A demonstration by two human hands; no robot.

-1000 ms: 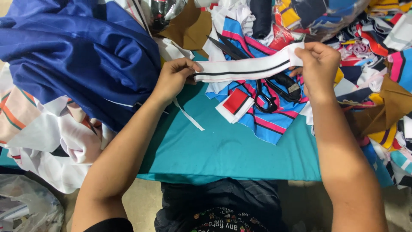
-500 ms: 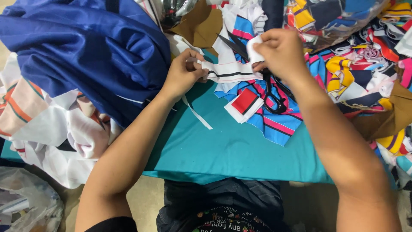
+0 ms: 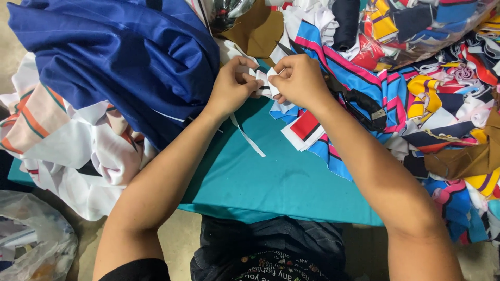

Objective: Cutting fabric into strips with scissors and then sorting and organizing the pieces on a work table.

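While both hands pinch the folded white band (image 3: 264, 83) at the teal table's (image 3: 291, 182) far edge, left hand (image 3: 233, 83) and right hand (image 3: 299, 80) nearly touching, I'd keep the fold's edges aligned, clear of the black scissors (image 3: 359, 101).

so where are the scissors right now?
Head view, upper right of centre: the black-handled scissors lie on the striped blue-and-pink fabric, just beyond the right hand and wrist, blades pointing up-left.

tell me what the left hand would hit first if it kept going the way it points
The left hand points up and right, so it would likely meet the brown cloth first, past the white strip it pinches with the right hand; depth is unclear.
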